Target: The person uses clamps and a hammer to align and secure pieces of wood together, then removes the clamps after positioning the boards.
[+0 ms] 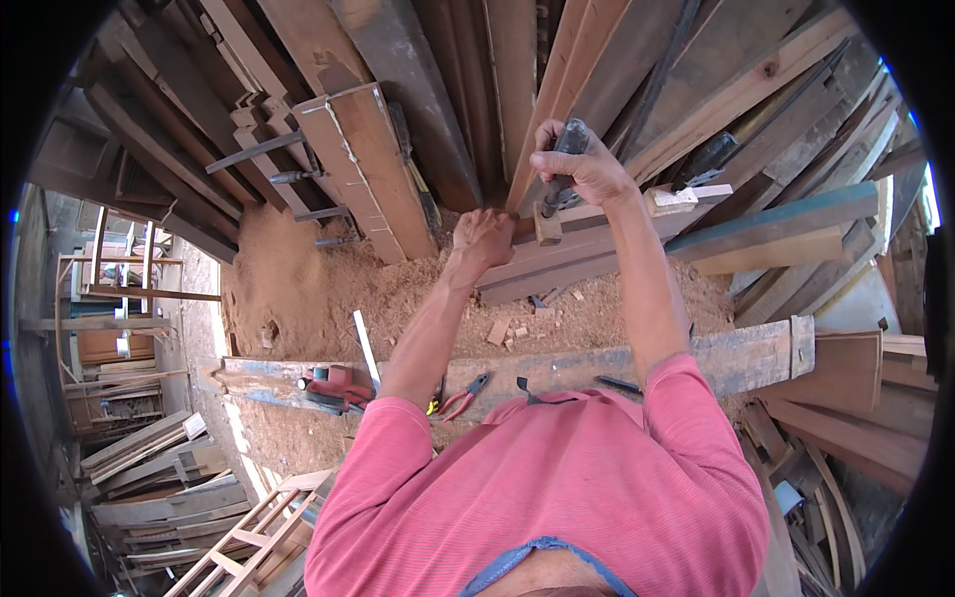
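My right hand (597,177) is closed around the dark handle (569,141) of a clamp. Below the handle, a small wooden block (547,229) sits against the side of the wooden boards (607,242), which lie together on edge. Curled fingers of my left hand (484,237) grip the left end of these boards; the fingertips are partly hidden. A second clamp (708,161) with a dark handle sits farther right on the same boards, near a pale wood block (671,201).
Sawdust (288,269) and wood offcuts (502,328) surround the boards. A clamped wooden panel (363,179) stands to the left. On the near plank (711,356) lie a red power tool (338,388), pliers (466,396) and a dark tool (619,383). Long planks (418,90) lean behind.
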`<act>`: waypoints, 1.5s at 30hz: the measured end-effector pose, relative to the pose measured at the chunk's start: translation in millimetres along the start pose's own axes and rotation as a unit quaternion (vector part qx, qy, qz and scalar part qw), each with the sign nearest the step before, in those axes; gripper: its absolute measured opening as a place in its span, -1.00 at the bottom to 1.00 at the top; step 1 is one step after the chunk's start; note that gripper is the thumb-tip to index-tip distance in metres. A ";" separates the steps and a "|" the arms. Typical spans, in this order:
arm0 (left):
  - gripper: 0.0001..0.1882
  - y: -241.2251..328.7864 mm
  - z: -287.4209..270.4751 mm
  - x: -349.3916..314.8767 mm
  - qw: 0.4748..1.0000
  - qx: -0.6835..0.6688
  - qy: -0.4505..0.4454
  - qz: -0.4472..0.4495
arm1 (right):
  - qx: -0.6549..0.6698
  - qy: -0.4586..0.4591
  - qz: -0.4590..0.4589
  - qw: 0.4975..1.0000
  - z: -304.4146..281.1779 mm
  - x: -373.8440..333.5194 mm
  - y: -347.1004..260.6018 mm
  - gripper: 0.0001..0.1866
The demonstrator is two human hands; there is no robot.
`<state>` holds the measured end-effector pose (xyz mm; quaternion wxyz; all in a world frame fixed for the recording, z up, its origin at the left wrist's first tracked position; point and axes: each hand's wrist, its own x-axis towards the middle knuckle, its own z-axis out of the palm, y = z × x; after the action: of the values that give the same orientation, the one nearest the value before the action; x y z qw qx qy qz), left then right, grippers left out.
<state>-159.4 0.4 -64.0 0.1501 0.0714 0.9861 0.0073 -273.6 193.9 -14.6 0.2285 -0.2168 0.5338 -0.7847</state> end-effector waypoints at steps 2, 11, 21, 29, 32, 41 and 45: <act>-0.61 -9.8 4.2 -9.8 0.999 0.014 0.037 -0.012 | -0.159 0.147 -0.098 0.971 33.1 -3.4 -0.3 -0.63; -0.91 -44.4 117.5 -0.8 0.966 -0.037 0.254 0.042 | 0.096 -0.003 -0.052 0.994 36.6 -7.8 23.5 -0.75; -0.94 -5.6 45.8 -17.0 0.952 -0.026 0.301 0.045 | -0.078 0.317 -0.118 0.938 58.3 -15.4 19.2 -0.80; 0.21 13.1 -42.6 -28.5 0.993 -0.088 -0.076 -0.034 | 0.014 0.177 -0.127 0.976 41.4 -7.5 19.3 -0.79; 0.26 14.2 -25.2 -26.1 0.995 -0.086 -0.028 -0.041 | -0.081 0.316 -0.231 0.916 61.5 -14.6 33.3 -0.78; 0.13 17.8 -20.4 -31.7 0.997 -0.068 0.004 -0.049 | 0.117 0.047 -0.028 0.992 27.0 -2.9 12.9 -0.83; 0.01 20.8 -25.9 -23.5 0.993 -0.099 0.004 -0.059 | 0.035 0.213 -0.120 0.969 44.0 4.7 23.2 -0.83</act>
<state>-142.0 17.7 -31.6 0.1530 -0.0024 0.9835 0.0961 -248.7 151.0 -21.2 0.0214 -0.0987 0.5124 -0.8528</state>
